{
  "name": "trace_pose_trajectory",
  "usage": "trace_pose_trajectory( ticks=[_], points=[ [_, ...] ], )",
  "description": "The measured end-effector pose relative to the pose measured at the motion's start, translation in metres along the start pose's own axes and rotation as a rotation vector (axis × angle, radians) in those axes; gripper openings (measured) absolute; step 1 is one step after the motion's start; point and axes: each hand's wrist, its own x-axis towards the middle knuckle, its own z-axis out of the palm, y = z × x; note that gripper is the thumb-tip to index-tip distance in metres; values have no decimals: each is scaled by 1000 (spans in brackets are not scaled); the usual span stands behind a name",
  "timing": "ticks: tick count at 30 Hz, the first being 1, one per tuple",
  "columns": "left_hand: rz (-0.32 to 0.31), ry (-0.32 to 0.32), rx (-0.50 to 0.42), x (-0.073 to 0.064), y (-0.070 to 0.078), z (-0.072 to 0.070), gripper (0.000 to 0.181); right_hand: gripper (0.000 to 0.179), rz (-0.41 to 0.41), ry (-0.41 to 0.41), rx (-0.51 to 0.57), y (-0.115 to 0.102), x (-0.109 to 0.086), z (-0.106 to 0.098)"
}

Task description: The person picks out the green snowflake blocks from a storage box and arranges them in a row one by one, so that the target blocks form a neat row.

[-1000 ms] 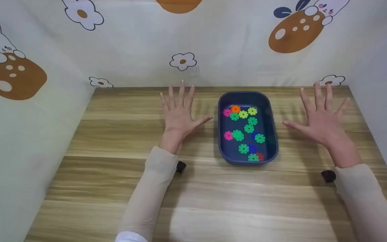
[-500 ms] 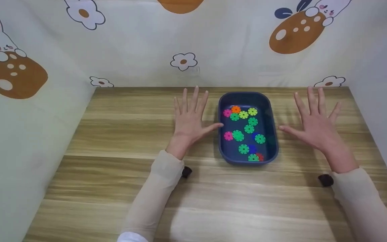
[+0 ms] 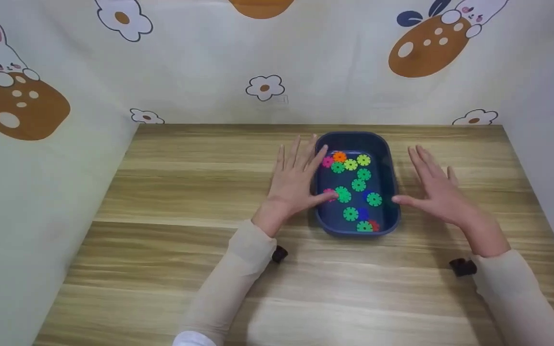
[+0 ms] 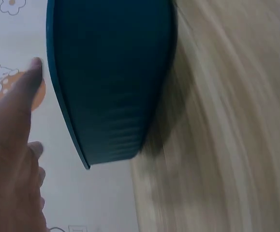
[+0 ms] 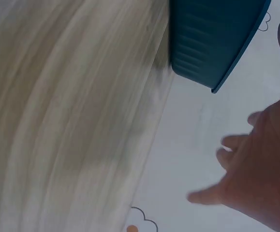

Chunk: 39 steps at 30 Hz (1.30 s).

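Note:
A dark blue rectangular tub stands on the wooden table, with several notched plastic discs inside: green, yellow, orange, pink, blue and red. My left hand is at the tub's left side, fingers straight and spread, its thumb reaching over the rim above a pink disc. On the other side my right hand has its fingers extended, the thumb tip right at the right rim. Both wrist views show the tub's outer wall beside a hand that holds nothing.
Behind the table's far edge hangs a pale cloth printed with rabbits and flowers; it also lines the left side. A plain pale wall borders the right. Wood-grain table surface extends left of the tub and in front of it.
My left hand has moved right, its thumb now over the tub. My right hand has come left and nearer the tub, its fingers drawing closer together. The tub and discs stay put.

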Motion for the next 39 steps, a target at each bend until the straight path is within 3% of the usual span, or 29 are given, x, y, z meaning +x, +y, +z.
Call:
trace_pose_trajectory(
  ticks=[5, 14, 20, 26, 31, 36, 39],
  points=[
    [76, -70, -26, 2, 11, -1, 101, 114, -32, -110, 134, -2, -1, 6],
    [205, -218, -22, 9, 35, -1, 95, 118, -100, -176, 265, -2, -7, 12],
    [243, -302, -20, 14, 51, 1, 81, 121, -97, -200, 287, -6, -8, 13],
    [243, -418, -189, 18, 67, 1, 53, 123, -83, -213, 268, -7, -6, 12],
    [289, -524, -336, 25, 75, 10, 38, 122, -57, -235, 274, -8, -5, 11],
    [313, -560, -451, 28, 77, 20, 24, 122, -56, -247, 291, -9, -5, 11],
    [318, -569, -473, 29, 78, 22, 18, 122, -52, -253, 314, -8, -6, 11]
  ],
)
